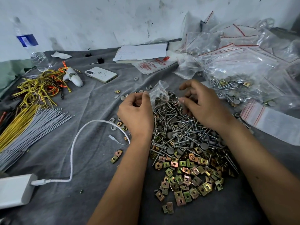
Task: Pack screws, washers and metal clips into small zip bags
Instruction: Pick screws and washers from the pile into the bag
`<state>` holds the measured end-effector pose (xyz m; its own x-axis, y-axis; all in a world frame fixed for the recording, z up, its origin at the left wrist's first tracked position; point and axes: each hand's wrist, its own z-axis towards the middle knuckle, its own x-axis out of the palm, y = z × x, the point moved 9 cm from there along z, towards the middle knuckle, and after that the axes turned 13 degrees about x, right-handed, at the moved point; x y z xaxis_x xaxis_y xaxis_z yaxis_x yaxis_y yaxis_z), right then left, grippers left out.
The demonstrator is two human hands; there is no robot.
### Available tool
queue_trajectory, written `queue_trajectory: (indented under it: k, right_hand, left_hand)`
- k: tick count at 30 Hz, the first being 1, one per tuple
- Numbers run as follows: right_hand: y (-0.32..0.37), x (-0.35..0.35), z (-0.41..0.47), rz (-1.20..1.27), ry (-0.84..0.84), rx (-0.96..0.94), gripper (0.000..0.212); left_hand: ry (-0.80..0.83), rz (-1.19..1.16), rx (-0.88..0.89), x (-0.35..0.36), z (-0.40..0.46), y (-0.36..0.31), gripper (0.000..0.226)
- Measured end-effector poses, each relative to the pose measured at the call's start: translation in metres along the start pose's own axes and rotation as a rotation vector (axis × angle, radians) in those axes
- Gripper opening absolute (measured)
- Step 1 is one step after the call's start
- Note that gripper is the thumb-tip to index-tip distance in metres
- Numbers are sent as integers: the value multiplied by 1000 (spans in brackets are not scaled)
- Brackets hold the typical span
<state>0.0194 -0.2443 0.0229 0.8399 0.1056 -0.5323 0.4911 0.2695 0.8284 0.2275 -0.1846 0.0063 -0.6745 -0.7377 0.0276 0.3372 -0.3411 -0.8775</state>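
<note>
While hands (170,109) work, phone (101,74) lies beside cables (40,85).

The cloth (90,161) covering the table is plain grey. The screws (180,127) are bright silver; the washers (159,99) are dull grey. The metal clips (183,177) are tinted brass-yellow, green and pink. The zip bags (235,62) at far right are clear with red seal lines. The wires (40,85) at left are yellow and orange. The cable (73,148) is white.
</note>
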Motion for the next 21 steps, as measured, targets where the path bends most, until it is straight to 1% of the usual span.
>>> queue_trajectory:
  k: [2, 5, 9, 12, 14, 16, 21]
  right_hand:
    - [0, 0, -1, 144, 41, 7, 21]
    - [3, -1, -2, 175, 47, -30, 23]
    - [14, -14, -6, 352, -25, -116, 19]
    - [23, -19, -11, 395, -82, -177, 15]
    - [25, -14, -13, 390, -68, -184, 15]
    - [28, -9, -15, 315, -74, -210, 18]
    - [41, -9, -19, 81, -184, -304, 19]
  left_hand:
    - [9, 5, 27, 1, 0, -2, 22]
    - [45, 57, 110, 4, -1, -9, 21]
    - [117, 155, 281, 9, -3, -22, 13]
    - [165, 166, 362, 15, -7, -29, 8]
    - [173, 163, 369, 17, -7, -29, 8]
    - [170, 156, 360, 17, -6, -26, 8]
    - [172, 137, 338, 17, -5, -23, 9]
